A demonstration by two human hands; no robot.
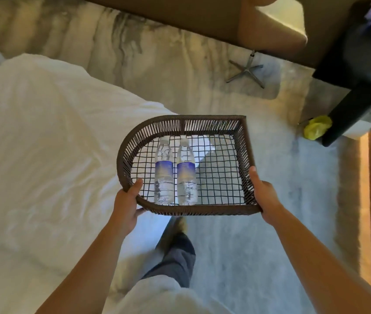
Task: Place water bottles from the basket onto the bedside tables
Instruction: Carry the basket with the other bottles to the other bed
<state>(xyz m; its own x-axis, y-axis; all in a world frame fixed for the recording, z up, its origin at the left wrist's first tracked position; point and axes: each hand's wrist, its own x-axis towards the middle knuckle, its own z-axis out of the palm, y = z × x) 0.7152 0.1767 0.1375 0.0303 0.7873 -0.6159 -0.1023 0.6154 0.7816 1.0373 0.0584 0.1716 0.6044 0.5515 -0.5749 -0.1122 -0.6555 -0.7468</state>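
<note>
basket (181,123): dark woven rim over an open mesh bottom, held up off the floor
in the basket: two water bottles (175,171) with blue labels, lying side by side near its rounded end, caps pointing away
bed (44,143): white rumpled cover (nothing else lies on the part in view)
floor (259,245): pale grey carpet
on the floor: a metal chair base (246,70), a yellow crumpled thing (317,128)
</note>
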